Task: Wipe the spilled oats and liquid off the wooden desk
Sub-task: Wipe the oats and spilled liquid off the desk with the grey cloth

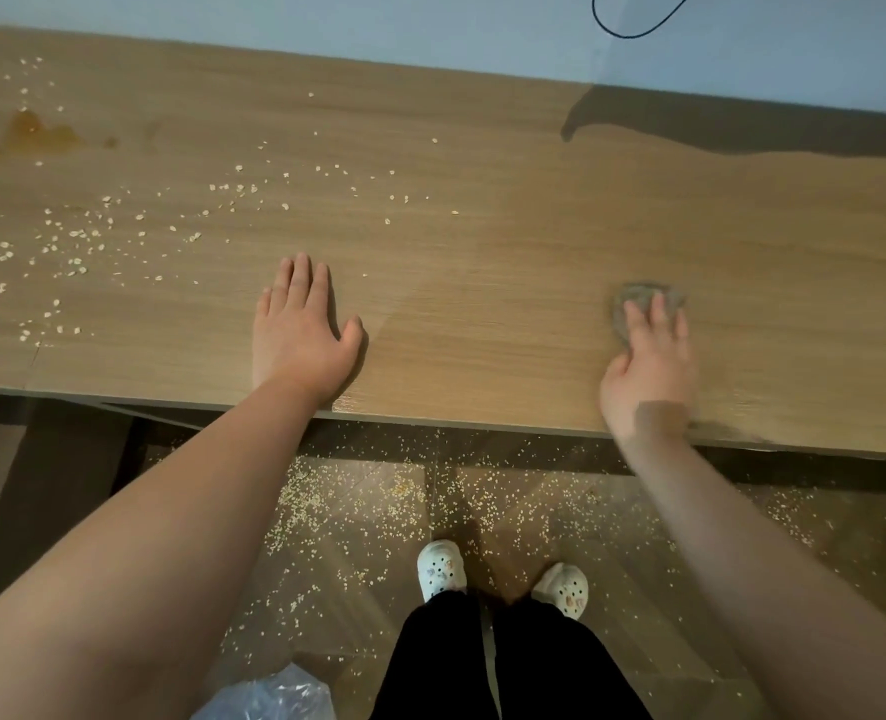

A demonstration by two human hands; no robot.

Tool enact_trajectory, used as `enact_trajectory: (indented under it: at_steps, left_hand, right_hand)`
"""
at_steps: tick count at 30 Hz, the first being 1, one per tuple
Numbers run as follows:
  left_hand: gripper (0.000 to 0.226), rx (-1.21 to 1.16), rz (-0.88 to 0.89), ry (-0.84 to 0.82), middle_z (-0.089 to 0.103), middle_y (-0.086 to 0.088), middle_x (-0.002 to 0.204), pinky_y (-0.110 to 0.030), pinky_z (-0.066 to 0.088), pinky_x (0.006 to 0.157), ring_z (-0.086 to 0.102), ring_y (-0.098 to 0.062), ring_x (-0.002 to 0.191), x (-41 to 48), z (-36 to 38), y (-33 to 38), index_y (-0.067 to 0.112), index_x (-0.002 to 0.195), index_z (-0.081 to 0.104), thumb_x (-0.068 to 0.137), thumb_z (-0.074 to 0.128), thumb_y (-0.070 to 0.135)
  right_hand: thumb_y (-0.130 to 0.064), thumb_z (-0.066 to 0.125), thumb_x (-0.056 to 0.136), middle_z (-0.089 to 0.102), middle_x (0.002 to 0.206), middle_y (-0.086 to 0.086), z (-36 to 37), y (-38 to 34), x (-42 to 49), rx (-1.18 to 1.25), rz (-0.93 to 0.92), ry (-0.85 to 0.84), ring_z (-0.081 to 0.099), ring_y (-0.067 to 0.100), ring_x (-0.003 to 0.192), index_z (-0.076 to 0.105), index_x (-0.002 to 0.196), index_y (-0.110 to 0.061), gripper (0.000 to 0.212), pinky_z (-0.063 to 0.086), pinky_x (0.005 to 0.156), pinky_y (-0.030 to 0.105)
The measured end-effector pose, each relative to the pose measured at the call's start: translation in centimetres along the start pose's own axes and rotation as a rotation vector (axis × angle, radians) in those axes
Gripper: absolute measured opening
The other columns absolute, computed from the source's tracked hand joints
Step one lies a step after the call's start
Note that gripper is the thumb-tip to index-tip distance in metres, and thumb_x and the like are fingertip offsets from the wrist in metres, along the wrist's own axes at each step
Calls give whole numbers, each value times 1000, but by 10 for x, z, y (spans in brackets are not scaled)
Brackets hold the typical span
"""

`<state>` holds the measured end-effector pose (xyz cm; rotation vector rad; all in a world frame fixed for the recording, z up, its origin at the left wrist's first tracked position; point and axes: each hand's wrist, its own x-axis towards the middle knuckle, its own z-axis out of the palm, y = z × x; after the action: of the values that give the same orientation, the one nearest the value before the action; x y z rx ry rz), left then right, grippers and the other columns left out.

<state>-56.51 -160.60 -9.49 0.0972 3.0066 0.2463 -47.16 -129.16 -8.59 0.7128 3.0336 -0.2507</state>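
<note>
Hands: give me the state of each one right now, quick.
Left hand: open, flat on the desk, holding nothing.
Right hand: open, pressing a grey cloth onto the desk; somewhat blurred.

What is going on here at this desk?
A person is cleaning a wooden desk. The right hand presses a grey cloth on its right part. The left hand rests flat near the front edge. Spilled oats and a brown puddle lie at the left; more oats cover the floor.
</note>
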Motion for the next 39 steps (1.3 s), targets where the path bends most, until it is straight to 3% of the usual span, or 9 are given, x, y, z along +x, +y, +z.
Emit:
enact_trajectory:
  at_steps: [3, 6, 8, 10, 14, 16, 25, 32, 39]
  left_hand:
    - [71, -5, -2, -1, 3, -5, 165, -39, 4, 123, -3, -19, 151, -1, -1, 1, 13, 157, 13, 98, 34, 47]
    - [68, -68, -15, 9, 7, -3, 164, -38, 6, 123, 1, -17, 151, -2, -5, 1, 15, 156, 17, 98, 37, 45]
    - [65, -133, -63, 22, 11, -1, 164, -38, 6, 123, 4, -16, 151, 0, -6, 5, 16, 156, 22, 98, 39, 42]
    - [65, -162, -125, 34, 12, 1, 164, -38, 5, 123, 4, -14, 151, 1, -6, 11, 18, 155, 24, 97, 39, 42]
    - [67, -118, -157, 18, 6, 2, 165, -38, 1, 123, -1, -13, 151, 4, -2, 15, 19, 157, 17, 97, 34, 45]
    - [70, -96, -152, 21, 4, 1, 165, -39, 2, 123, -2, -15, 151, 3, 0, 15, 17, 157, 11, 97, 31, 47]
    - [76, -18, -176, -13, -6, -7, 164, -45, -1, 122, -10, -21, 151, 5, 2, 16, 18, 157, 0, 96, 27, 54]
    - [74, -12, -183, -28, -7, -6, 164, -45, -2, 122, -11, -21, 151, 6, 0, 18, 20, 157, 2, 96, 25, 53]
    - [74, -14, -188, -36, -9, -6, 164, -45, -3, 122, -12, -21, 150, 6, 3, 18, 20, 157, 2, 95, 24, 53]
  right_hand:
    - [-7, 44, 84, 23, 159, 5, 15, -38, -42, 7, -263, 28, 20, 32, 147, 35, 150, -24, 68, 28, 117, 53]
    - [-2, 59, 76, 28, 156, 3, 26, -45, -55, 14, -784, -93, 20, 27, 145, 42, 144, -26, 74, 19, 115, 56]
    - [1, 54, 79, 26, 156, -1, 18, -27, -38, 23, -939, -153, 18, 24, 145, 42, 144, -27, 72, 15, 116, 55]
    - [4, 46, 84, 24, 159, -3, 5, -7, -14, 4, -767, -129, 17, 23, 148, 40, 145, -27, 69, 14, 119, 52]
    - [-15, 36, 100, 4, 164, 8, -5, -1, 30, -26, -25, -18, 4, 32, 150, 12, 156, -19, 61, 11, 121, 54]
    - [-23, 33, 102, 2, 164, 12, 1, -30, 40, -10, 105, -13, 3, 36, 150, 8, 157, -17, 60, 8, 121, 53]
    - [-16, 30, 99, 3, 161, -3, 1, -42, 45, -39, -660, -169, -1, 21, 150, 15, 153, -29, 58, 6, 122, 48]
    - [-9, 37, 96, 10, 164, 7, 15, -94, 123, 9, -38, 6, 8, 33, 150, 19, 156, -17, 63, 10, 122, 48]
    - [-5, 38, 97, 8, 163, 4, 9, -87, 87, -45, -683, -100, 4, 25, 151, 17, 156, -21, 64, 8, 122, 45]
